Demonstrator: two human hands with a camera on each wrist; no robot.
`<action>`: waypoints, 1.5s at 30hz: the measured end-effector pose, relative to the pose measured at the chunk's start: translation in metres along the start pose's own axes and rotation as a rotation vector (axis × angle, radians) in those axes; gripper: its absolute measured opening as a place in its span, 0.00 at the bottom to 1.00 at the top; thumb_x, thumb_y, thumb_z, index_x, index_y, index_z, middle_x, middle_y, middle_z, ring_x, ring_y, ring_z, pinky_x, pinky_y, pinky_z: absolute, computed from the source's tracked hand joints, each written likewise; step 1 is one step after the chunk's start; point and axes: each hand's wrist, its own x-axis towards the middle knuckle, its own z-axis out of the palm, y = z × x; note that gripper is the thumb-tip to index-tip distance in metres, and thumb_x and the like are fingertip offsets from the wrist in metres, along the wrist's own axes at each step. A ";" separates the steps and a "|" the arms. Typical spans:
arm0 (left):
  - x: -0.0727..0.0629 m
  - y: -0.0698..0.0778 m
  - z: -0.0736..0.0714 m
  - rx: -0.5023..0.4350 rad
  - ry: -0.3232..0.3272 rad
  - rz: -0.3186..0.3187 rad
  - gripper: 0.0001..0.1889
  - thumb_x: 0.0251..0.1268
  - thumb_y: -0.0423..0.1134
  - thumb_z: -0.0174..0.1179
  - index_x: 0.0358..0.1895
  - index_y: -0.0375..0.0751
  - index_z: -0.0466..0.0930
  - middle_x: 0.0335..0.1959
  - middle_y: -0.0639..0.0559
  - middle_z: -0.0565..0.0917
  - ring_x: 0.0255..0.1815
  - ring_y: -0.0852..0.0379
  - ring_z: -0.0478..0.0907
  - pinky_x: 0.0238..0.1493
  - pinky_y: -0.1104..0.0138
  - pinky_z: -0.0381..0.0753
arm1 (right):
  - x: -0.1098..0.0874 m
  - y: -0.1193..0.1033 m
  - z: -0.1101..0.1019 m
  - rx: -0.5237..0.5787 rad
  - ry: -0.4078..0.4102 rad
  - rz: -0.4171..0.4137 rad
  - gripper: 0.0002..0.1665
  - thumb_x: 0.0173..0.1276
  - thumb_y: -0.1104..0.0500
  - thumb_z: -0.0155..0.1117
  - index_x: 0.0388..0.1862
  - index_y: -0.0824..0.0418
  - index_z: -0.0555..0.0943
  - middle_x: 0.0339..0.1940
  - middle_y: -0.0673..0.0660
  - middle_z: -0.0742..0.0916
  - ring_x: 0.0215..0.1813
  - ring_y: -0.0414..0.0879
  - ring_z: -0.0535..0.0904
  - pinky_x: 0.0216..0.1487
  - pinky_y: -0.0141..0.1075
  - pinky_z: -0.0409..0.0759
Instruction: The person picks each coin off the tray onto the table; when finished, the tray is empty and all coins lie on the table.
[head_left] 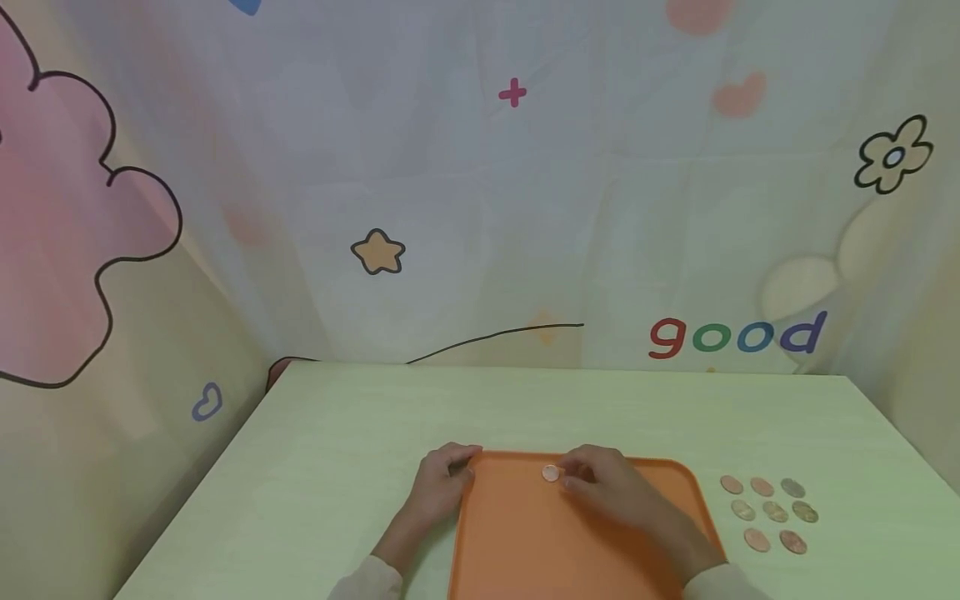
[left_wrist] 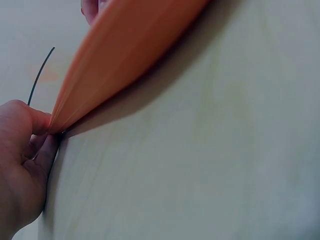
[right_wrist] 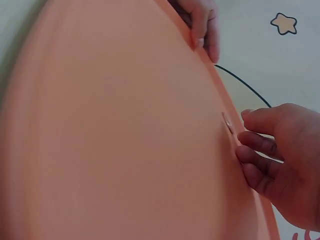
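My left hand (head_left: 441, 482) grips the far left corner of an orange tray (head_left: 517, 542). The left wrist view shows the thumb of that hand (left_wrist: 22, 160) over the rim and fingers below it. One round, shiny coin (head_left: 551, 473) lies on the tray near its far edge. Just right of the coin is my right hand (head_left: 611, 487), its fingers loosely bent and nothing visible between them. In the right wrist view, the fingertips of this hand (right_wrist: 280, 155) are close beside the coin (right_wrist: 228, 123), with a small gap.
On the pale green table (head_left: 337, 417), right of the tray, several copper, brass and silver-coloured coins (head_left: 776, 511) lie in rows. A printed curtain (head_left: 450, 167) hangs behind the table and along its sides.
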 end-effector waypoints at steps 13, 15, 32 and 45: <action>-0.002 0.001 0.000 0.004 -0.011 0.008 0.18 0.66 0.24 0.56 0.58 0.28 0.83 0.53 0.35 0.86 0.58 0.38 0.81 0.56 0.64 0.83 | 0.013 -0.006 0.030 -0.225 0.148 0.200 0.07 0.67 0.54 0.71 0.40 0.55 0.88 0.34 0.48 0.86 0.38 0.38 0.78 0.43 0.37 0.81; -0.003 0.001 0.000 0.006 -0.011 0.010 0.18 0.66 0.24 0.56 0.58 0.28 0.83 0.53 0.35 0.86 0.58 0.37 0.81 0.55 0.64 0.83 | 0.013 -0.005 0.032 -0.228 0.159 0.197 0.05 0.67 0.56 0.71 0.39 0.55 0.88 0.33 0.47 0.85 0.36 0.37 0.78 0.41 0.36 0.80; -0.002 0.000 0.000 -0.010 -0.007 0.007 0.18 0.66 0.24 0.56 0.58 0.28 0.83 0.53 0.35 0.86 0.57 0.38 0.81 0.53 0.68 0.81 | 0.011 -0.012 0.034 -0.240 0.152 0.213 0.08 0.67 0.61 0.71 0.38 0.55 0.78 0.37 0.49 0.83 0.40 0.41 0.79 0.44 0.41 0.81; -0.002 -0.001 0.000 -0.012 -0.005 0.011 0.18 0.66 0.24 0.57 0.58 0.28 0.83 0.53 0.35 0.86 0.57 0.39 0.81 0.52 0.68 0.82 | 0.010 -0.004 0.031 -0.331 0.091 0.043 0.02 0.74 0.58 0.63 0.39 0.52 0.79 0.31 0.44 0.79 0.35 0.36 0.72 0.40 0.33 0.76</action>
